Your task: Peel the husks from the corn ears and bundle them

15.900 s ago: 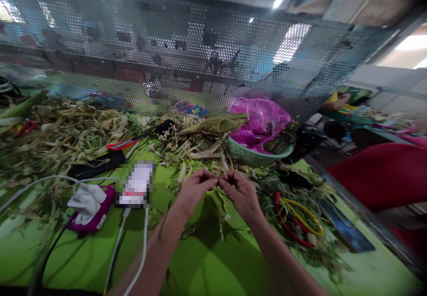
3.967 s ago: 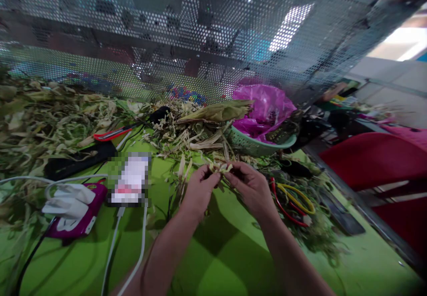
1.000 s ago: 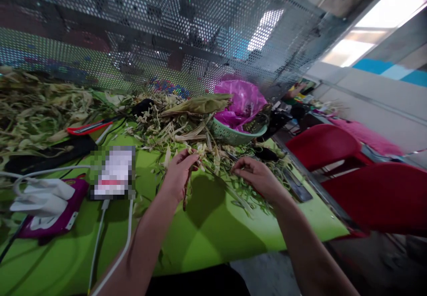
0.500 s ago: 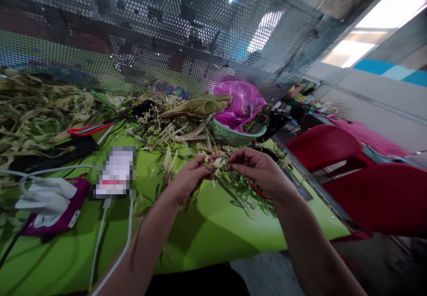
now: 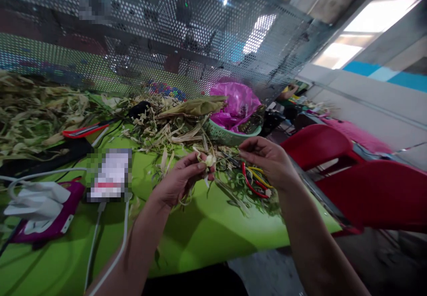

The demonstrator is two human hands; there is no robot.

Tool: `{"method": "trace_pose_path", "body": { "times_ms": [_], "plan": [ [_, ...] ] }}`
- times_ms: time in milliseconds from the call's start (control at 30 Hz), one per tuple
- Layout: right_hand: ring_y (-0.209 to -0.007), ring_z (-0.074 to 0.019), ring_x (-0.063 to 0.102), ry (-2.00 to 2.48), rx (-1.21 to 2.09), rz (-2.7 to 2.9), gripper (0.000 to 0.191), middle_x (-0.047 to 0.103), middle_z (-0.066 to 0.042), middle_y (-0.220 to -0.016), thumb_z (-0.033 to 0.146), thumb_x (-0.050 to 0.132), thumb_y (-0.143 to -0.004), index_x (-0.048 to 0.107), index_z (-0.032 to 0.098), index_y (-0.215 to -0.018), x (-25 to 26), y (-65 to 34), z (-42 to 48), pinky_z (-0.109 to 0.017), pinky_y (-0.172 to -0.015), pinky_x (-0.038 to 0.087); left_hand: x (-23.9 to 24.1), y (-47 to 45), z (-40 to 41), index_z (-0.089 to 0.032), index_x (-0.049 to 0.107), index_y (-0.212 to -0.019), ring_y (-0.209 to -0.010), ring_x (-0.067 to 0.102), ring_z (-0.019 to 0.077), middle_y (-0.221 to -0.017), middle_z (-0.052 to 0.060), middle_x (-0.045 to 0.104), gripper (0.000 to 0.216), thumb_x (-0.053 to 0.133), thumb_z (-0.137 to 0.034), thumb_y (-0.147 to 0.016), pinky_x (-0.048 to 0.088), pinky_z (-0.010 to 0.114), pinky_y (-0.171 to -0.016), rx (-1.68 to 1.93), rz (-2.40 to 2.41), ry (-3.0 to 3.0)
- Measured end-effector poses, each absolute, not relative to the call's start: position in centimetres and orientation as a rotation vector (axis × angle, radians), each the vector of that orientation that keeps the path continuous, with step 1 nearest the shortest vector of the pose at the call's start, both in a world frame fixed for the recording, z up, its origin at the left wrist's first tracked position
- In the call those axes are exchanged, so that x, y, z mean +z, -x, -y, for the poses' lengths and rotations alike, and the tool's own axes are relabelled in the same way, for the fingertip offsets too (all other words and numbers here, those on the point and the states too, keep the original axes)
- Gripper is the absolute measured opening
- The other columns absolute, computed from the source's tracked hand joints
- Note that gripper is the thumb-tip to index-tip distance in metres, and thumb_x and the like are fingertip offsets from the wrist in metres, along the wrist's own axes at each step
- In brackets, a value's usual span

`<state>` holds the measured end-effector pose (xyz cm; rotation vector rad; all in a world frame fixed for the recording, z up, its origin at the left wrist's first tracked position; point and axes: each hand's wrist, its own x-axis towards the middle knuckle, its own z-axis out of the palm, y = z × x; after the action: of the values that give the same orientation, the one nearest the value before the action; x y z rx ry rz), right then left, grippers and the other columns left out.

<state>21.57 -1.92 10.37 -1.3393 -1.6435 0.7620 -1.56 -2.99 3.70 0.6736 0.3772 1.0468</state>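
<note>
In my left hand (image 5: 178,178), thumb and fingers pinch a small pale knot of corn husk (image 5: 210,161), with thin husk ends hanging below it. My right hand (image 5: 271,162) is held to the right of the knot, thumb and fingertips pressed together. A faint thin strand seems to run between the two hands, but what the right fingertips hold is too small to make out. Just below the right hand lie red-handled pliers (image 5: 247,181) and a yellow-handled tool (image 5: 262,178), among green husk strips (image 5: 233,194) on the green table (image 5: 213,234).
Dried husks (image 5: 36,109) heap along the back left. A green basket (image 5: 230,137) with a purple plastic bag (image 5: 235,105) stands behind my hands. On the left are a red cutter (image 5: 86,130), a phone (image 5: 111,174) and a power strip (image 5: 46,211) with cables. Red chairs (image 5: 373,194) stand right.
My right hand has moved up and right, away from the husk knot, uncovering the pliers and yellow handles. My left hand still holds the knot. The view has shifted slightly.
</note>
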Motion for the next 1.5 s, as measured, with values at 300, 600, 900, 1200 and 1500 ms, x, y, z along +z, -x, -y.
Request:
{"method": "trace_pose_path", "body": {
  "times_ms": [300,600,900,1200,1500],
  "plan": [
    [-0.046,-0.0091,0.047,1.726,0.993,1.816,0.040,0.057,0.003,-0.056,0.058,0.069,-0.071,0.067,0.018,-0.074,8.7,-28.0,1.4,-0.022,-0.043,0.035,4.6,3.1,2.5,-0.017,0.064,-0.086,-0.073,0.062,0.0110,-0.083,0.002,0.065,0.020,0.073,-0.020,-0.069,0.051,0.023,-0.070,1.244,-0.395,-0.567],
    [-0.065,-0.0159,0.059,1.301,0.300,1.504,0.021,0.065,-0.003,-0.069,0.041,0.069,-0.080,0.064,0.020,-0.076,13.8,-26.4,0.8,-0.031,-0.068,0.047,4.2,2.7,2.4,-0.018,0.062,-0.086,-0.066,0.061,0.0096,-0.080,0.001,0.067,0.020,0.073,-0.020,-0.069,0.050,0.021,-0.067,1.164,-0.429,-0.559],
    [-0.064,-0.0153,0.057,1.579,0.086,2.018,0.031,0.065,-0.006,-0.109,0.033,0.065,-0.081,0.068,0.028,-0.111,12.4,-23.8,0.4,-0.031,-0.061,0.045,3.0,1.7,1.8,-0.016,0.065,-0.083,-0.077,0.063,0.0115,-0.080,0.001,0.064,0.023,0.078,-0.024,-0.066,0.050,0.022,-0.071,1.204,-0.578,-0.603],
    [-0.071,-0.0157,0.061,1.270,0.956,1.911,0.033,0.068,-0.006,-0.099,0.034,0.068,-0.080,0.065,0.021,-0.110,8.7,-14.5,1.9,-0.029,-0.063,0.051,2.2,1.2,1.4,-0.016,0.068,-0.087,-0.071,0.057,0.0093,-0.082,0.001,0.065,0.019,0.073,-0.028,-0.072,0.044,0.021,-0.070,1.200,-0.618,-0.810],
    [-0.071,-0.0151,0.055,1.197,0.486,1.834,0.011,0.061,-0.006,-0.098,0.025,0.070,-0.078,0.061,0.021,-0.084,6.2,-13.6,1.7,-0.027,-0.059,0.046,2.1,0.8,1.2,-0.016,0.066,-0.081,-0.070,0.058,0.0088,-0.077,-0.001,0.064,0.024,0.079,-0.028,-0.066,0.045,0.021,-0.072,1.298,-0.605,-0.551]
  ]
}}
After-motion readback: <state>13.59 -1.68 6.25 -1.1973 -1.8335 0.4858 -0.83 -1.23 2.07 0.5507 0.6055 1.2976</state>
